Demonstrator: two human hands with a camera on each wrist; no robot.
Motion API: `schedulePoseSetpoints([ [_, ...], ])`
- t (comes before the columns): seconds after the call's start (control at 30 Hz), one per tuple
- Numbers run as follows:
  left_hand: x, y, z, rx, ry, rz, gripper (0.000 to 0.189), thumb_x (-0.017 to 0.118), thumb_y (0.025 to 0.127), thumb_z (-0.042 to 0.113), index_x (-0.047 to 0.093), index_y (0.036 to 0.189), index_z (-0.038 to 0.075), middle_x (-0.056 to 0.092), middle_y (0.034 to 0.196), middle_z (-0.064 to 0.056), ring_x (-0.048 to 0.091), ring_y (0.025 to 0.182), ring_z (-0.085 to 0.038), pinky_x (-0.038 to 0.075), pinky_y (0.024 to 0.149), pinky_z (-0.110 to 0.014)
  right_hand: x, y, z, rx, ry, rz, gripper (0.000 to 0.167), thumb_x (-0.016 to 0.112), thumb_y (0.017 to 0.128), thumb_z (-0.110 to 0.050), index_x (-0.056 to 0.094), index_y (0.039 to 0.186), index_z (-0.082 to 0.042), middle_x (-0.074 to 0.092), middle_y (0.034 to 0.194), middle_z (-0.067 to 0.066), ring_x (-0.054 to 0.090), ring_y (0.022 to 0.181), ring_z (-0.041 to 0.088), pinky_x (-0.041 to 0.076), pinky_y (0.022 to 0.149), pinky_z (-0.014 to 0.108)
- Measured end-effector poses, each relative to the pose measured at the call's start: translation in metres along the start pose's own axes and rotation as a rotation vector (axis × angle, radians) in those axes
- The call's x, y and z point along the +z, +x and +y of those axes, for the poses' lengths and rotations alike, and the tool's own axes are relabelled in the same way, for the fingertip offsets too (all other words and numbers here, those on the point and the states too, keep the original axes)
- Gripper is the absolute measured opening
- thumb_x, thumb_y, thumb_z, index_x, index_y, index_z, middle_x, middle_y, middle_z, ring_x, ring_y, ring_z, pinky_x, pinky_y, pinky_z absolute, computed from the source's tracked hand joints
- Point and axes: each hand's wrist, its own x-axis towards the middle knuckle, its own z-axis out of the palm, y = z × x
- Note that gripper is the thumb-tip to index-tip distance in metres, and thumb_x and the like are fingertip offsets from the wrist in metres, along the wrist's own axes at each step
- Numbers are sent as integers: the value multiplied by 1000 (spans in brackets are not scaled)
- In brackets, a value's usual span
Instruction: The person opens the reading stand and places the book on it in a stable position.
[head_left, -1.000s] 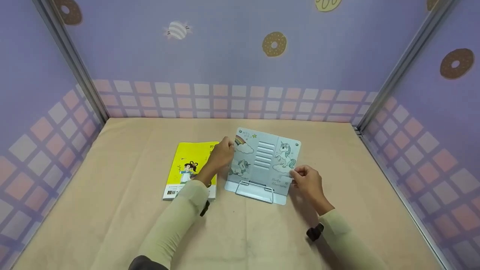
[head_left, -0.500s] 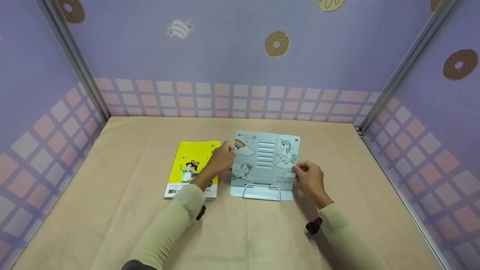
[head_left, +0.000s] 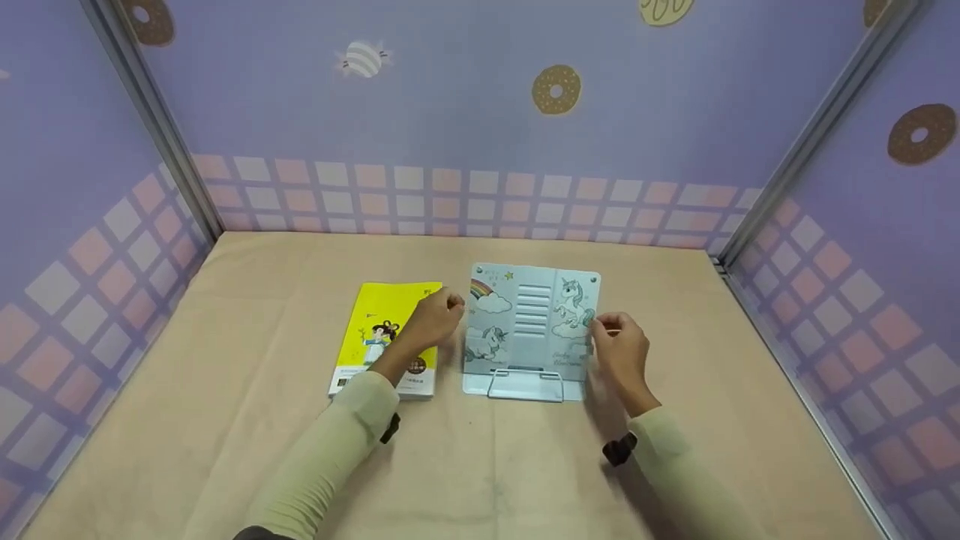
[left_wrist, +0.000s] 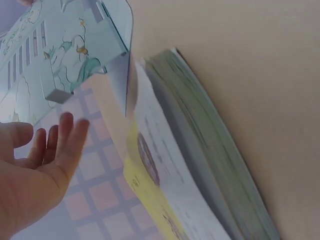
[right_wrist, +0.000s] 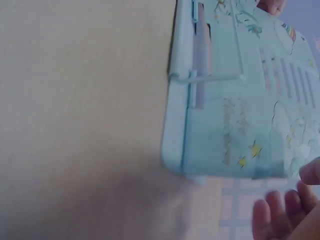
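A pale blue book stand (head_left: 531,330) printed with unicorns stands propped up on the table, its wire page holder (head_left: 526,386) at the lower front. My left hand (head_left: 435,319) is just off the stand's left edge, above a yellow book (head_left: 382,330); in the left wrist view its loosely bent fingers (left_wrist: 67,145) hold nothing. By the right edge is my right hand (head_left: 622,349). In the right wrist view, the thumb (right_wrist: 311,172) is right at that edge and the fingers are loosely curled below, with a gap between them.
The book lies flat on the beige cloth-covered table (head_left: 487,472), left of the stand. A purple wall (head_left: 450,90) with a checked border rises behind, with side walls and metal corner posts (head_left: 814,142).
The stand has turned from a slant to face squarely forward. Both hands held its edges earlier; the left has drawn back leftward, and the right hand's grip has loosened.
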Motion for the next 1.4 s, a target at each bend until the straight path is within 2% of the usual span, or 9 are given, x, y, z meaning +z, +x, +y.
schedulePoseSetpoints([
  [0.1,-13,-1,-11,-4,54,49,30,48,105,24,56,128,7,59,122,-11,55,109,-26,49,97,-37,9,-2,-11,-102,11,94,13,63,97,-16,67,100,-4,66,101,11,60,92,23,48,77,28],
  [0.2,-30,-6,-21,-37,73,89,35,47,104,23,56,132,4,57,130,-14,55,114,-28,48,102,-42,20,-7,-24,-177,22,99,10,66,95,-14,68,98,-5,66,96,10,60,87,21,47,74,25],
  [0.3,-44,-13,-33,-89,87,125,40,46,102,21,54,136,1,54,135,-17,55,114,-30,49,100,-43,32,-13,-38,-221,28,29,11,68,94,-14,70,100,-5,69,94,9,62,85,21,47,73,25],
  [0.4,-55,-20,-45,-151,115,154,43,46,100,18,53,138,-3,52,136,-20,56,111,-30,50,98,-42,45,-19,-51,-229,30,-96,15,68,94,-16,70,105,-6,71,97,9,65,88,21,51,76,28],
  [0.57,-68,-33,-65,-270,177,146,47,48,99,19,49,140,-5,46,137,-25,51,117,-35,47,103,-47,66,-30,-70,-195,54,-313,24,66,96,-19,68,116,-7,70,104,6,66,95,20,55,82,32],
  [0.77,-83,-46,-80,-383,250,74,57,47,101,23,37,147,-8,39,138,-29,41,124,-42,39,108,-56,89,-47,-87,-175,86,-530,31,63,97,-21,66,125,-7,71,108,7,69,95,19,59,80,32],
  [1.0,-88,-54,-83,-458,227,23,59,47,102,24,31,147,-10,46,132,-28,45,113,-36,42,102,-49,106,-66,-97,-122,15,-829,52,62,100,-31,52,146,-9,63,141,12,63,127,24,52,105,41],
  [1.23,-85,-56,-71,-488,207,-2,59,49,98,21,34,145,-12,55,123,-25,54,106,-33,47,95,-42,117,-75,-100,52,-10,-960,78,63,98,-38,28,161,-9,45,159,12,47,145,29,40,117,50],
  [1.4,-84,-57,-69,-521,202,20,46,50,96,19,51,132,-10,57,101,-14,57,89,-25,48,74,-30,127,-78,-91,154,37,-999,82,63,97,-40,25,161,-7,43,159,17,47,144,30,33,121,52],
])
